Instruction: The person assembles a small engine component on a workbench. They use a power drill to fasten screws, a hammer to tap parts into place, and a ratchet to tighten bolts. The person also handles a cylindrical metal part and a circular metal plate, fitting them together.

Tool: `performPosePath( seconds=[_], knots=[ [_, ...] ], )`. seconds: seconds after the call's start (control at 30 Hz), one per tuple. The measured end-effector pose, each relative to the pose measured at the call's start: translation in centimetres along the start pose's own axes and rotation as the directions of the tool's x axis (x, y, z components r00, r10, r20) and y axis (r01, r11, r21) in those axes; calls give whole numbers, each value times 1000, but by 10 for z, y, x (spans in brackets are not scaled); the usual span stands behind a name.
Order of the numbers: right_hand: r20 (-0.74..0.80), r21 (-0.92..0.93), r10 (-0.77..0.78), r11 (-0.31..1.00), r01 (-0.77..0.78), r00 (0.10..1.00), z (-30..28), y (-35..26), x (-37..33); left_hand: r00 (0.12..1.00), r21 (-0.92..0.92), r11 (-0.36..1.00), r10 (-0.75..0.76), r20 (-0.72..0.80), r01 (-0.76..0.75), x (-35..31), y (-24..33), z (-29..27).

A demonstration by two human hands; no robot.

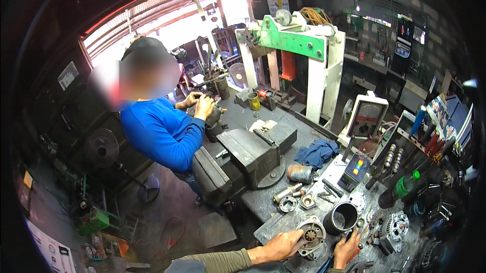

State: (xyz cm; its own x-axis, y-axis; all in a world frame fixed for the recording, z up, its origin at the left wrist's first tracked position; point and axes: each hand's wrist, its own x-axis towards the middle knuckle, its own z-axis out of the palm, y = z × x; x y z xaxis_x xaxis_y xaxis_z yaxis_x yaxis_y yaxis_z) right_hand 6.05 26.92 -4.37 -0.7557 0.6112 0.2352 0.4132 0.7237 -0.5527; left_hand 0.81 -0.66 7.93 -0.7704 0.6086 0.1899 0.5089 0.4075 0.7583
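My left hand (279,247) is closed on the edge of a metal motor end housing (307,246), which has a small toothed gear at its centre. Just right of it, my right hand (346,249) is curled, thumb up, around something slim and dark that I cannot make out. Touching or close behind those fingers stands an open black metal cylinder (330,225). A ring-shaped metal part (288,204), a nut-like metal part (308,201) and a rusty can-shaped casing (300,173) lie beyond my hands on the bench.
A large bench vise (248,151) stands ahead. At its left a person in a blue shirt (162,131) handles a metal part. A blue cloth (317,153), a battery-like box (354,172), a green bottle (405,186) and an alternator (395,226) are on the right. Behind rises a green-and-white press frame (293,40).
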Motion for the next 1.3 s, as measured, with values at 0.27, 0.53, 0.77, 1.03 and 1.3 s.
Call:
performPosePath(
  seconds=[0.27, 0.53, 0.77, 1.03, 1.3],
  knots=[
    [42, -116, 22, 993, -17, 999, -15, 2, -17, 975, -246, 946, -222, -14, 212, 13, 11, -41],
    [9, -74, 112, 991, -112, 994, -68, -14, -33, 922, -549, 783, -383, -55, 292, 122, -91, -38],
    [-88, 58, 205, 978, -201, 975, -82, -69, -85, 991, -266, 964, -22, -130, -13, 187, -165, 31],
    [-37, 259, 457, 863, -433, 889, -65, -112, -142, 961, -48, 976, 218, 169, -213, 227, -161, 61],
    [106, 487, 578, 679, -549, 809, -54, -110, -140, 941, -16, 959, 279, 189, -282, 247, -166, 50]
  ],
)
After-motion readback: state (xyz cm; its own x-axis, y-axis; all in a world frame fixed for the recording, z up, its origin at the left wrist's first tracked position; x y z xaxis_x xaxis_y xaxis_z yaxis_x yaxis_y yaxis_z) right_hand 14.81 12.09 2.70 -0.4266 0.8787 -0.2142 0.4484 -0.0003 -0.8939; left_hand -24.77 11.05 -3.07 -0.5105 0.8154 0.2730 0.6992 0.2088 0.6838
